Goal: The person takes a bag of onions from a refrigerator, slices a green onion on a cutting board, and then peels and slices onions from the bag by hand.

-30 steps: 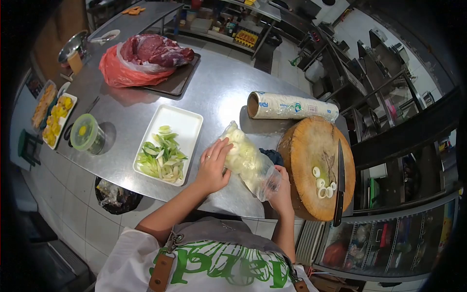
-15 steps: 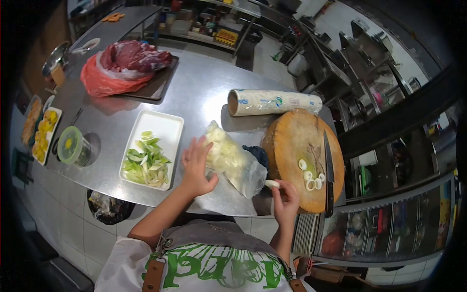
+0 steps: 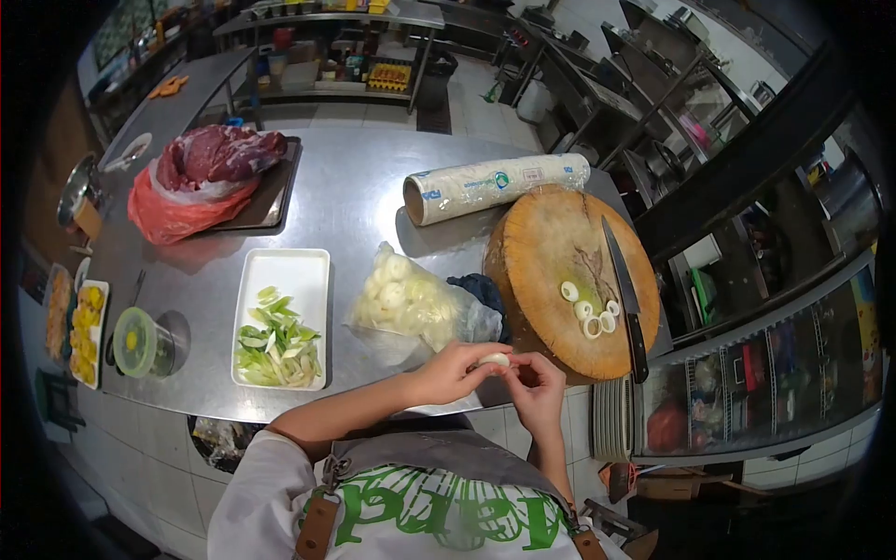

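Observation:
Between my two hands, just past the table's near edge, is a small white vegetable piece (image 3: 496,359). My left hand (image 3: 455,371) pinches it from the left, and my right hand (image 3: 537,386) has its fingertips on its right end. A clear bag of peeled, whitish bulbs (image 3: 407,301) lies just beyond my left hand. To the right stands a round wooden chopping board (image 3: 551,257), with several white rings (image 3: 593,327) on it. A knife (image 3: 623,280) rests along the board's right side, its black handle towards me.
A white tray (image 3: 245,322) holds cut green and white stalks. A large roll of plastic wrap (image 3: 495,187) lies behind the board. Raw meat (image 3: 219,157) in a red bag sits on a dark tray at the far left. A green-lidded tub (image 3: 137,343) stands left.
My left hand has moved from the bag's left side across to my right hand, and its spread fingers have closed on the white piece. The head view has shifted slightly.

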